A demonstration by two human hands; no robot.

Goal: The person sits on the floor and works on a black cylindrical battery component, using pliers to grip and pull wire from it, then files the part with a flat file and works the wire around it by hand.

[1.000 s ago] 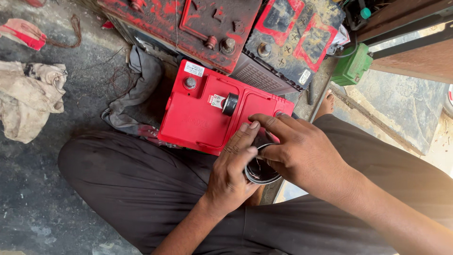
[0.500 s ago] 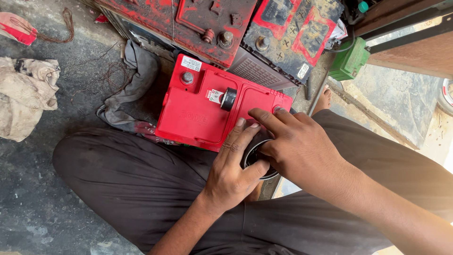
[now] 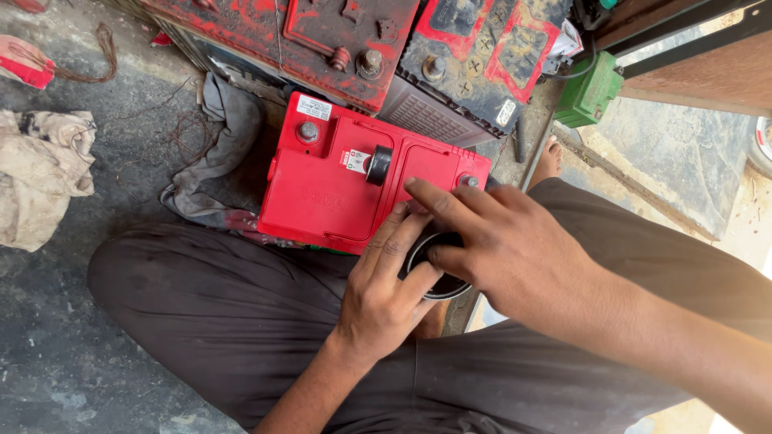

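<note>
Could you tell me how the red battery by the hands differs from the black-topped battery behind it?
The red battery looks clean and bright; the black-topped battery is dusty, with worn red panels. The red battery lies nearest the left hand and right hand; the black-topped battery sits farther off, untouched. Both have round terminal posts.

Red battery blocks ahead; floor left open.

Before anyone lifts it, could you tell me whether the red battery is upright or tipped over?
Upright: the red battery shows its top face, terminal posts pointing up.
</note>
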